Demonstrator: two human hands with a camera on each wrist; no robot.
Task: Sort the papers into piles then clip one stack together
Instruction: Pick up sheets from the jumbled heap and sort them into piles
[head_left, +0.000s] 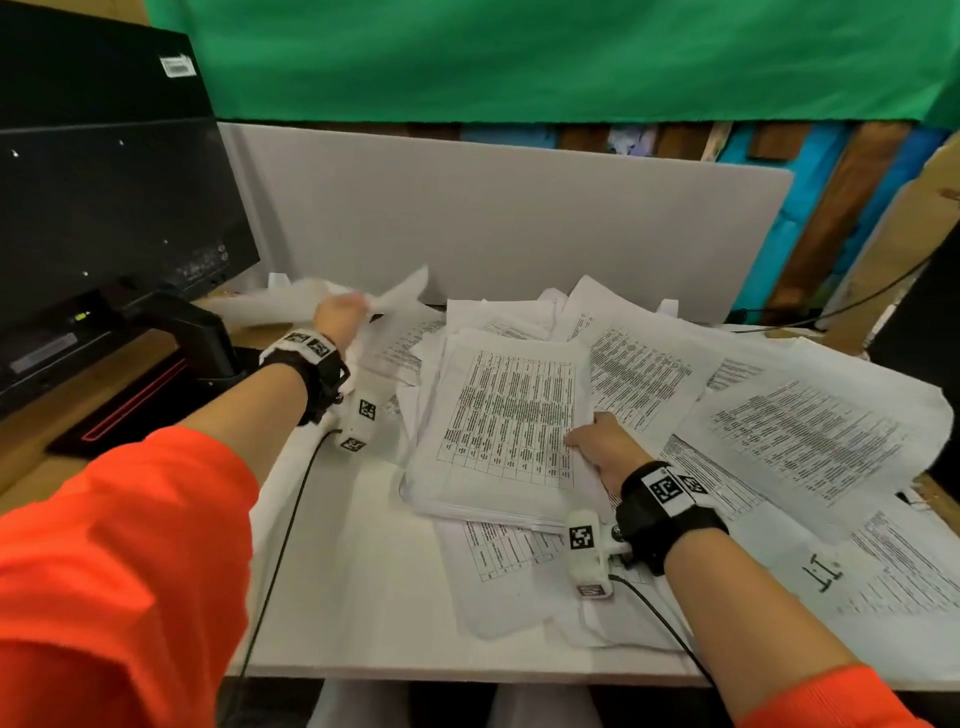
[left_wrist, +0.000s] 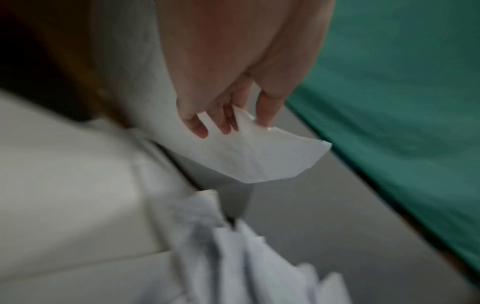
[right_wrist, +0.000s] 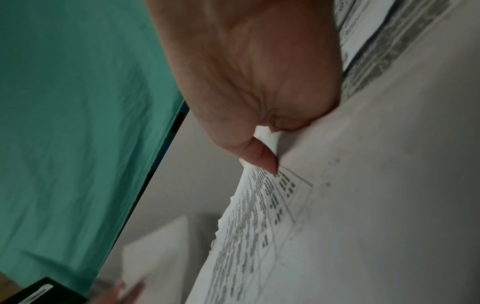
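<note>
Printed sheets lie scattered over the white desk (head_left: 363, 597). In the middle sits a thick stack of table-printed papers (head_left: 498, 431). My right hand (head_left: 597, 441) grips the stack's right edge, thumb on the top sheet (right_wrist: 285, 205) and fingers tucked under. My left hand (head_left: 340, 314) is at the back left and pinches a blank white sheet (head_left: 384, 296) between thumb and fingers, lifted off the desk; the left wrist view shows the sheet's corner (left_wrist: 262, 156) hanging from the fingertips (left_wrist: 265, 115). No clip shows in any view.
A black monitor (head_left: 104, 208) and its stand (head_left: 171, 358) fill the left side. A grey partition (head_left: 493, 218) closes the back of the desk. More printed sheets (head_left: 805, 436) spread to the right. Bare desk lies at the front left.
</note>
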